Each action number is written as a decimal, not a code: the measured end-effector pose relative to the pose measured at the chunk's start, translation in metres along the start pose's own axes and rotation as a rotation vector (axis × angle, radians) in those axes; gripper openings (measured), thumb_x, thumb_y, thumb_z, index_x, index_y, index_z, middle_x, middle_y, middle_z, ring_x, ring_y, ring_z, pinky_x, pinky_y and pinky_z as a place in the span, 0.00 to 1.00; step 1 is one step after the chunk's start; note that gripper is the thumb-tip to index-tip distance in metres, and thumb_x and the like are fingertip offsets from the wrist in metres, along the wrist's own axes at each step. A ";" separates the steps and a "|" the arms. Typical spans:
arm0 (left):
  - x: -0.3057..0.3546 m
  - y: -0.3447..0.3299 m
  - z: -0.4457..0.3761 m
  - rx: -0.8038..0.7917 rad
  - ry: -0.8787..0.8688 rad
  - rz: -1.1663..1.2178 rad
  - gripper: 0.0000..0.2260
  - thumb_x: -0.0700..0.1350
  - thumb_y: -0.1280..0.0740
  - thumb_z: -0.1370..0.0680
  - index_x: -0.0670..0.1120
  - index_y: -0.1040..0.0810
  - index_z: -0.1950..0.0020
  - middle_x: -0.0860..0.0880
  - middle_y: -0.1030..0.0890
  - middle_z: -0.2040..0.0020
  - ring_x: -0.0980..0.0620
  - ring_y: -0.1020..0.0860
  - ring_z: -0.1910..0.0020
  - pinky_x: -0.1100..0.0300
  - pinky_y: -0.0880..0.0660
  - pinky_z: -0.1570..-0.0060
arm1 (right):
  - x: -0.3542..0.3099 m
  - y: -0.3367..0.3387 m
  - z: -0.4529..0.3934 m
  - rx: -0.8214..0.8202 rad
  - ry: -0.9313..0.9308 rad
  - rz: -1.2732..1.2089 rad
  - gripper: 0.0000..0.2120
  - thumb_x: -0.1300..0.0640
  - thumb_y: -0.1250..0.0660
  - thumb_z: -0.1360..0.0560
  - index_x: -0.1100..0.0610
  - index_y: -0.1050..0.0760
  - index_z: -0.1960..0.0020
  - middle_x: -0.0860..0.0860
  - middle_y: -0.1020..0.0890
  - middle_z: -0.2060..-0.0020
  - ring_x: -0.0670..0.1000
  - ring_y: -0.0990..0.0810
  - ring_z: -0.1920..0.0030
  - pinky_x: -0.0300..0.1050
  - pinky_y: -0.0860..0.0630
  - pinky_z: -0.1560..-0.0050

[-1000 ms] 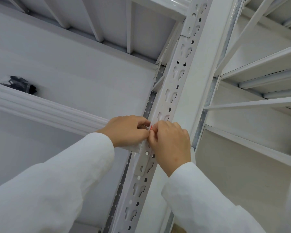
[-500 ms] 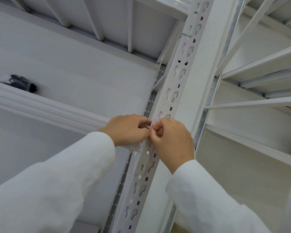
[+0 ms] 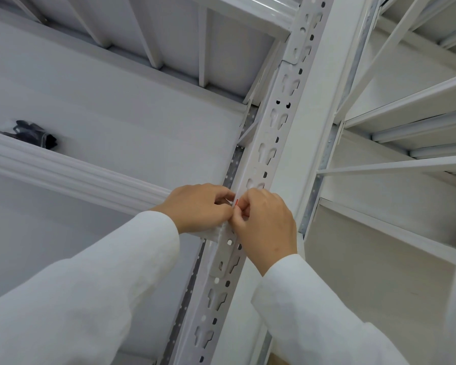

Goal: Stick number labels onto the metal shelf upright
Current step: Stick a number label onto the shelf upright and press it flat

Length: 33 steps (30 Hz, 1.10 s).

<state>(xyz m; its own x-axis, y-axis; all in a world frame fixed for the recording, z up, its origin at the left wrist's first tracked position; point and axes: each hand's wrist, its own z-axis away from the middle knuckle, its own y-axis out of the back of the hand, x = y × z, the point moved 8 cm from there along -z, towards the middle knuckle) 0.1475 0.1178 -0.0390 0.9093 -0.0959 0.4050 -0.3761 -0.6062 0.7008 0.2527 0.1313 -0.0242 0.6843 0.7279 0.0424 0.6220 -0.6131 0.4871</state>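
The white metal shelf upright (image 3: 267, 151), punched with keyhole slots, runs diagonally from bottom centre to top right. Both hands meet in front of it at mid height. My left hand (image 3: 198, 206) has curled fingers and pinches a small white label sheet (image 3: 231, 200) that is mostly hidden. My right hand (image 3: 265, 225) pinches a small label with a red edge (image 3: 237, 203) between thumb and fingertips, right against the left hand. Whether the label touches the upright is hidden by the fingers.
A white shelf beam (image 3: 63, 167) runs left from the upright, with a dark bundle (image 3: 33, 134) lying on the shelf above it. More white shelves and braces (image 3: 406, 106) fill the right side. White sleeves cover both forearms.
Both hands have stayed together at the same spot on the upright. The right hand's fingers shifted slightly around the red-edged label.
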 end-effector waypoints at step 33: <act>0.000 0.000 -0.001 0.011 -0.005 -0.011 0.27 0.54 0.49 0.36 0.62 0.27 0.38 0.60 0.22 0.41 0.55 0.26 0.42 0.61 0.34 0.50 | 0.004 0.002 -0.002 0.020 0.013 -0.063 0.05 0.54 0.37 0.27 0.54 0.29 0.60 0.45 0.28 0.67 0.48 0.31 0.60 0.41 0.34 0.62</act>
<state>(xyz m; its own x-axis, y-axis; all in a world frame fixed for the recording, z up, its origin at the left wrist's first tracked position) 0.1470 0.1190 -0.0387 0.9144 -0.0933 0.3939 -0.3638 -0.6160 0.6987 0.2563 0.1339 -0.0219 0.6390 0.7689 0.0233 0.6710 -0.5720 0.4717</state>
